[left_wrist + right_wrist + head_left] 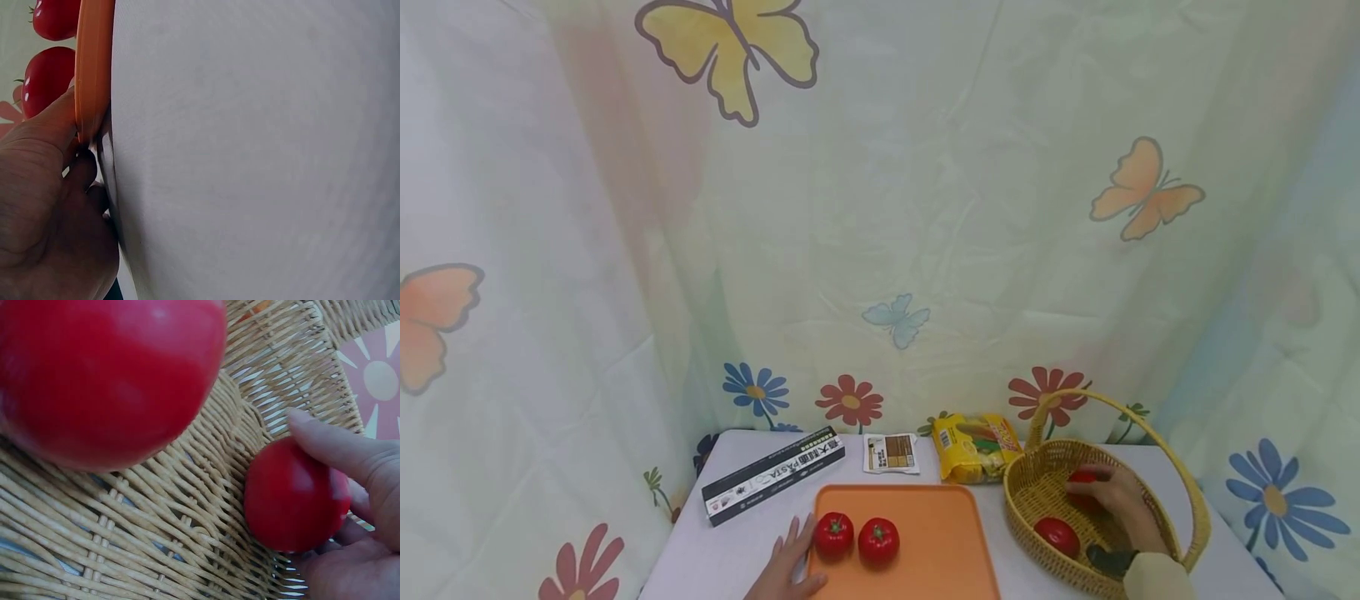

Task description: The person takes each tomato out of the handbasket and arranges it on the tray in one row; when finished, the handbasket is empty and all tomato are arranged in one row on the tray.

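Wicker basket (1045, 479) with a tall arched handle, standing at the right of a white-covered table (737, 550); 2 red tomatoes lie within it. The right hand (1123, 500) reaches into the basket from the near right, its pale sleeve (1157, 577) at the near rim. Its fingers are part closed about the farther tomato (294, 494), the thumb across the upper side and the other fingers behind and beneath, so that the fruit is gripped close to the woven wall. Whether this tomato bears on the basket floor cannot be told. The other tomato (1057, 536) lies loose, nearer and to the left, and looms large in the right wrist view.

Orange tray (932, 533), at the near middle of the table, carries 2 further tomatoes side by side at its left, the left tomato (833, 535) and the right tomato (878, 542), each with a green stem. The left hand (782, 571) is part open at the tray's left edge, thumb over the rim and fingers outside, pinching it lightly.

Along the far side, from left to right: an oblique black-and-white pasta box (775, 475), a small white-and-brown packet (891, 454), and a yellow bag (976, 448) just beside the basket. A butterfly-and-flower curtain (925, 183) hangs behind.
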`<act>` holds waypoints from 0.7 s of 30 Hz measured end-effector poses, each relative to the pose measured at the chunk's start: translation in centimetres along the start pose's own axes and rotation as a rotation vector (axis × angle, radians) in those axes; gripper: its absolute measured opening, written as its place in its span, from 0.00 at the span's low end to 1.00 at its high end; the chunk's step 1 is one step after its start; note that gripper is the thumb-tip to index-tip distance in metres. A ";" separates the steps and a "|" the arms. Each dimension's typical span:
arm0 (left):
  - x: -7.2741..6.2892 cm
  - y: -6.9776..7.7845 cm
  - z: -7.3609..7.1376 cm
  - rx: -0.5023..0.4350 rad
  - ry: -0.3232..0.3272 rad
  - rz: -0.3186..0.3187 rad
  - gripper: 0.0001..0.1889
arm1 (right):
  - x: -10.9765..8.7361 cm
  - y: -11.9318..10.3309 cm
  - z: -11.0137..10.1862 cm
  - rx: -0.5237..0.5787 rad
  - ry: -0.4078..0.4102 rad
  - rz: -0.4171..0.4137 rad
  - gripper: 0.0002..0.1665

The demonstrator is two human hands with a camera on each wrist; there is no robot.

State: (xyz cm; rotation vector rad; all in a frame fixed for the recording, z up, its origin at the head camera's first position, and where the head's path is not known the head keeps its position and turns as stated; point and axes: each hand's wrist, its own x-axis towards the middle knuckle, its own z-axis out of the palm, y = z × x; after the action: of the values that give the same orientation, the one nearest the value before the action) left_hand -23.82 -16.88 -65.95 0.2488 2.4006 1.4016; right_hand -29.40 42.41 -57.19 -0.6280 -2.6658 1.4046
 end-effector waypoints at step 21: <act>-0.1 0.6 0.0 0.006 -0.002 -0.037 0.61 | -1.1 -0.9 -0.1 0.051 -0.028 0.018 0.40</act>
State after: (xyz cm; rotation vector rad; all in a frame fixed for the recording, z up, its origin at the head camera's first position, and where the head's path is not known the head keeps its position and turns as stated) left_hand -23.72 -16.57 -65.42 0.2063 2.3961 1.3776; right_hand -28.62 41.59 -56.28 -0.6336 -2.6422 1.4917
